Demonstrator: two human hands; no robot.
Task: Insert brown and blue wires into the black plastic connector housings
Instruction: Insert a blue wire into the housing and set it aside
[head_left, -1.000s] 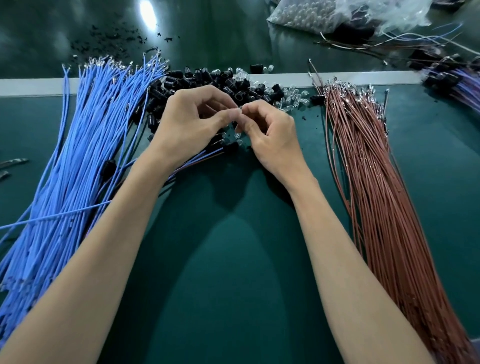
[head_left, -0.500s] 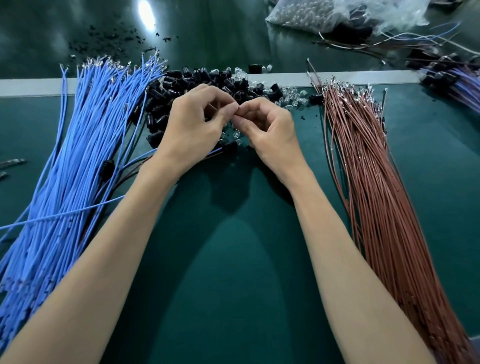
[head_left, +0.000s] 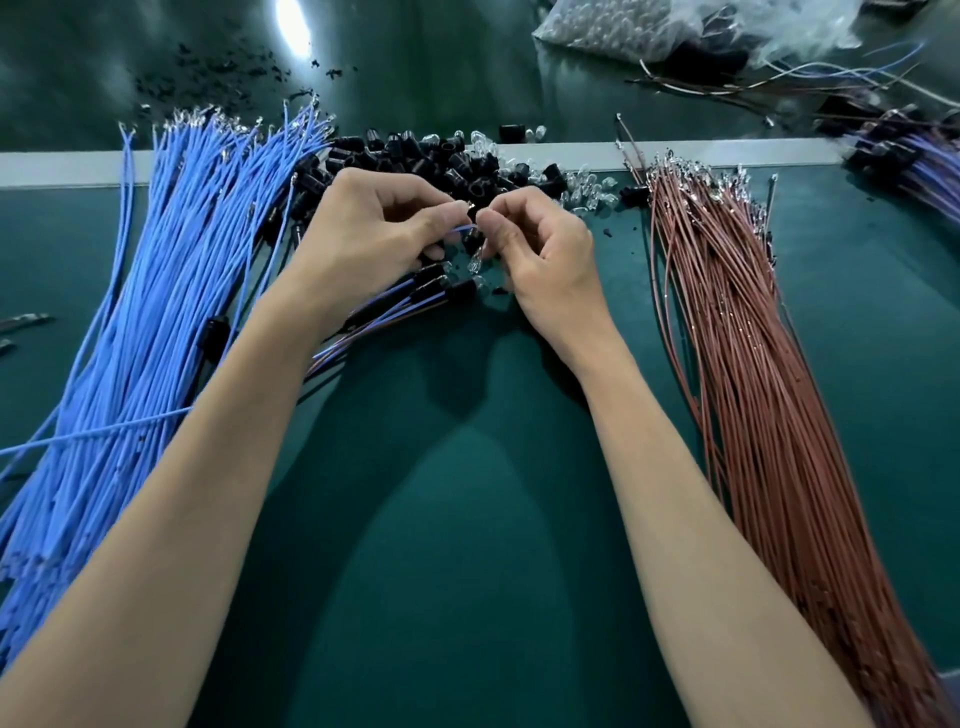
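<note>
My left hand (head_left: 363, 234) pinches a short stretch of blue wire (head_left: 464, 228) between thumb and forefinger. My right hand (head_left: 540, 249) meets it fingertip to fingertip and pinches a small part at the wire's tip, too small to name. Behind both hands lies a heap of black connector housings (head_left: 426, 161). A thick bundle of blue wires (head_left: 156, 312) fans out on the left. On the right lies a bundle of brown wires (head_left: 753, 338). Several finished pieces (head_left: 415, 301), black housings with blue and brown leads, lie under my left wrist.
Small clear glass bulbs (head_left: 587, 192) are scattered beside the black heap. A plastic bag of parts (head_left: 623, 26) and loose wires lie at the back right, with more wired housings (head_left: 914, 161) at the far right. A pale strip (head_left: 62, 166) crosses the green mat (head_left: 467, 519).
My hands stay together over the housing heap. My right thumb and fingers have shifted, and a short piece of blue wire now shows between the two hands.
</note>
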